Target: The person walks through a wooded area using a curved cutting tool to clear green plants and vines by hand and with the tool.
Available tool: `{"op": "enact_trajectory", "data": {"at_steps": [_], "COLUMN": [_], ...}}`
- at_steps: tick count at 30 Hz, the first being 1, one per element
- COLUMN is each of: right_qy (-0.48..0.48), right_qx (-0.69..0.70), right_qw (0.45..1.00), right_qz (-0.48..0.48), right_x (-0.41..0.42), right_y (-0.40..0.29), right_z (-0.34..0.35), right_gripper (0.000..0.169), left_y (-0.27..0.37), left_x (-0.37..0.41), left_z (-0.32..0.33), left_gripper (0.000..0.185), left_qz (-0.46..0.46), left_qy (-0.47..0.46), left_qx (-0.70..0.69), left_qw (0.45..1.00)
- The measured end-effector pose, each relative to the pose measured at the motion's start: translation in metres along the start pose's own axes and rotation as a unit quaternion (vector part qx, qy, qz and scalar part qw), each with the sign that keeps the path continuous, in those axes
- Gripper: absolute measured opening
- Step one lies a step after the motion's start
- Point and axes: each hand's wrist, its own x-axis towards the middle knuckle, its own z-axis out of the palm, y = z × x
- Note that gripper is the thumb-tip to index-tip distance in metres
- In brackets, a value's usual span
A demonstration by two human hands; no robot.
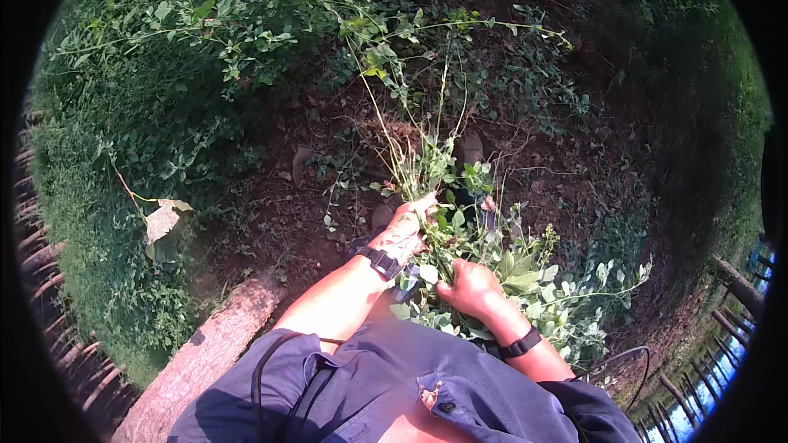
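Observation:
A bundle of pulled leafy green weeds lies in front of my body, its thin pale stems pointing away from me. My left hand is closed around the stems near the middle of the bundle. Nearer my shirt, my right hand grips the lower part of the same bundle, thumb towards the left. Leaves hide several of my fingers. Broad leafy sprigs spread out to the right, beyond my right hand. A dark watch is on my left wrist and a dark band on the right.
A tree trunk or log runs along the lower left. Leafy branches reach across the far side above bare brown soil. One pale, dry leaf hangs at left. Wooden stake fences stand at left and lower right.

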Motion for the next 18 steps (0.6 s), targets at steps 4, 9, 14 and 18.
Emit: {"op": "enact_trajectory", "data": {"at_steps": [4,9,14,18], "right_qy": [0.057,0.018,0.0,0.008], "right_qx": [0.019,0.01,0.027,0.054], "right_qw": [0.994,0.995,0.991,0.99], "right_qz": [-0.09,-0.098,-0.134,-0.13], "right_x": [-0.034,-0.074,-0.096,-0.112], "right_y": [0.0,0.018,0.058,0.13], "right_z": [0.067,0.101,0.132,0.149], "right_gripper": [0.042,0.039,0.04,0.036], "left_y": [-0.044,-0.094,-0.145,-0.206], "left_x": [-0.028,-0.065,-0.085,-0.06], "left_z": [-0.054,-0.061,-0.06,-0.03], "left_gripper": [0.024,0.027,0.03,0.027], "left_qz": [-0.017,-0.034,-0.044,-0.032], "left_qy": [-0.002,-0.013,0.025,0.041], "left_qx": [-0.041,-0.055,-0.042,-0.002], "left_qw": [0.999,0.998,0.998,0.999]}}
